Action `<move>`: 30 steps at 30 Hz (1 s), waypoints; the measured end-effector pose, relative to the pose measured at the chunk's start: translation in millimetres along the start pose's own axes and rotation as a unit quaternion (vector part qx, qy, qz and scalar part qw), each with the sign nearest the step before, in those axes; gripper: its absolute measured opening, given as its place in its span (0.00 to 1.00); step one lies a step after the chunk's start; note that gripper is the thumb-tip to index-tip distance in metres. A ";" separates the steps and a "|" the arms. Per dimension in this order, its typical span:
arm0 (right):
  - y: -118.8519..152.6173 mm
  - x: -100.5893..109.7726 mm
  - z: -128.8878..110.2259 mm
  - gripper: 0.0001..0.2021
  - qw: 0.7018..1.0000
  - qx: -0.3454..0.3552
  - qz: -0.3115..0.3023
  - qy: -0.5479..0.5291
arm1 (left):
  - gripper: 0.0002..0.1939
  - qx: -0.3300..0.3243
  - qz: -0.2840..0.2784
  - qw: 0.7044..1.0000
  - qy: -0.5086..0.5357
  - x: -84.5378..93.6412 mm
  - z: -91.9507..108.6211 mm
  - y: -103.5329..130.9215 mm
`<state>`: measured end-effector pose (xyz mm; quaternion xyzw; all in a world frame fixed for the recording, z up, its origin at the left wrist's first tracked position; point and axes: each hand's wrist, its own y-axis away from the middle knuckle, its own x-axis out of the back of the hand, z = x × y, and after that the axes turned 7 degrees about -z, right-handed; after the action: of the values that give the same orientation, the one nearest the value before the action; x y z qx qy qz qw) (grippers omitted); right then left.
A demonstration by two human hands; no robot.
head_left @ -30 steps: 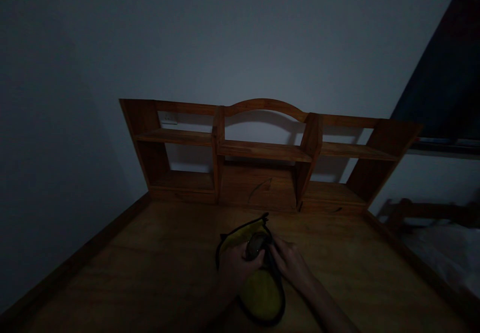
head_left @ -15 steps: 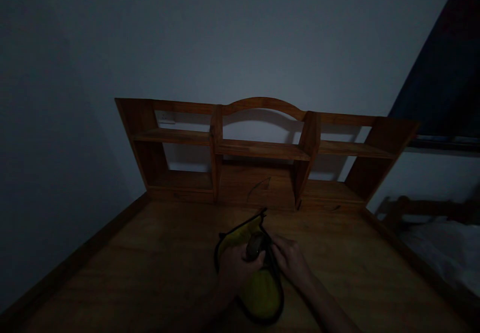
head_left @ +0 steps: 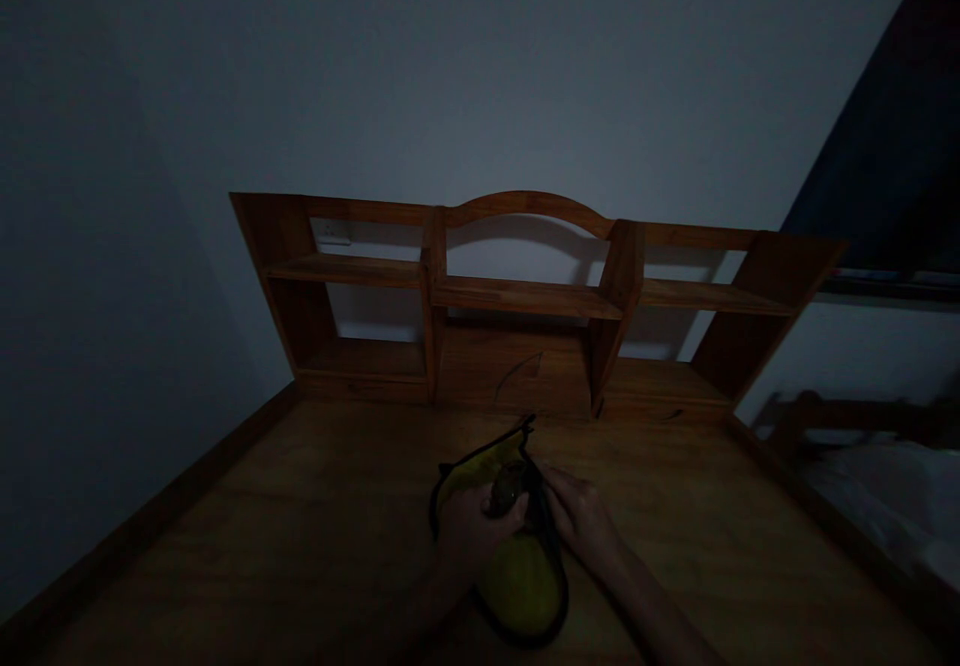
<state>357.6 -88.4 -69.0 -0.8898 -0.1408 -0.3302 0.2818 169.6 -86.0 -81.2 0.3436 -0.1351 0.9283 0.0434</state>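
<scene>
A yellow pouch [head_left: 522, 586] with black edging lies opened out on the wooden desktop. Over its middle, my left hand [head_left: 471, 534] is closed around a small dark, rounded, glossy object [head_left: 508, 486]; the dim light hides what kind it is. My right hand [head_left: 581, 514] pinches the pouch's black right edge, close beside that dark object. The fingertips of the right hand are partly lost in shadow.
A wooden shelf unit [head_left: 525, 296] with several compartments stands along the desk's back edge against the wall [head_left: 480, 66]. Raised wooden rims border the desktop [head_left: 300, 526]. Right of the desk is pale bedding [head_left: 885, 486]; a dark curtain [head_left: 885, 146] hangs above.
The dark object in my left hand has tilted slightly. Both hands and the pouch stay nearly in the same place.
</scene>
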 end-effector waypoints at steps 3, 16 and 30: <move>-0.8 1.2 -2.7 0.24 1.000 -0.005 0.017 -0.002 | 0.24 0.000 -0.004 1.000 0.020 -1.4 -2.6 -0.6; -3.4 -1.0 -3.0 0.20 0.999 -0.028 0.032 -0.019 | 0.23 0.026 -0.020 0.997 0.065 1.8 -0.6 -4.1; -6.3 -12.2 4.5 0.21 0.984 -0.088 -0.019 -0.152 | 0.18 0.009 -0.043 0.997 0.064 -0.2 -4.3 -3.7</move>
<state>348.0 -81.5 -77.3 -0.9480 -0.1696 -0.2080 0.1711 167.7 -81.3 -83.7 0.2892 -0.1085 0.9470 0.0887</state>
